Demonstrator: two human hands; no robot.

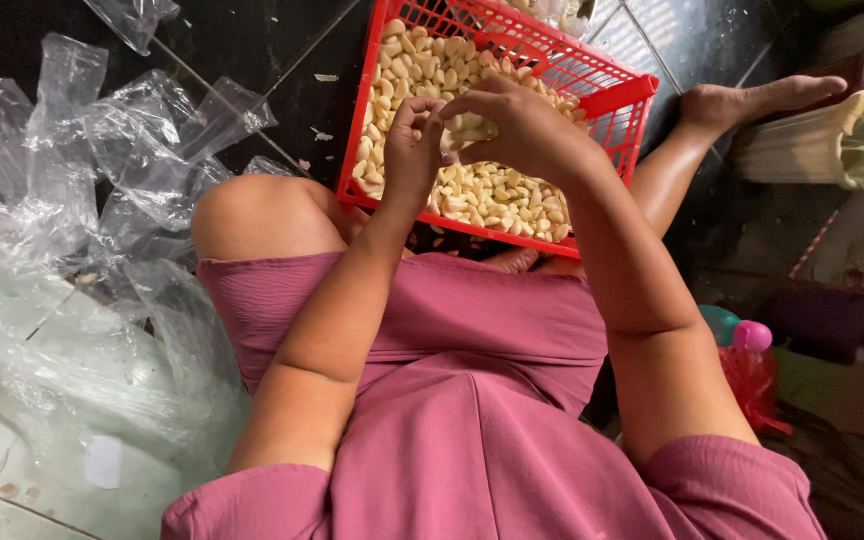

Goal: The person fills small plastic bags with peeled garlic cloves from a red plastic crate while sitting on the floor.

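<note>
Both hands (472,135) above peeled garlic (492,195).

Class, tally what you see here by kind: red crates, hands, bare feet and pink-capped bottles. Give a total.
Red crate of peeled garlic cloves: 1
Hands, left hand and right hand: 2
Bare foot: 1
Pink-capped bottle: 1
Total: 5

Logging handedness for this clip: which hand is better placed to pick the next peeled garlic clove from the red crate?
Probably the right hand: it arches over the peeled garlic cloves in the red crate, while the left hand is curled shut.
</note>
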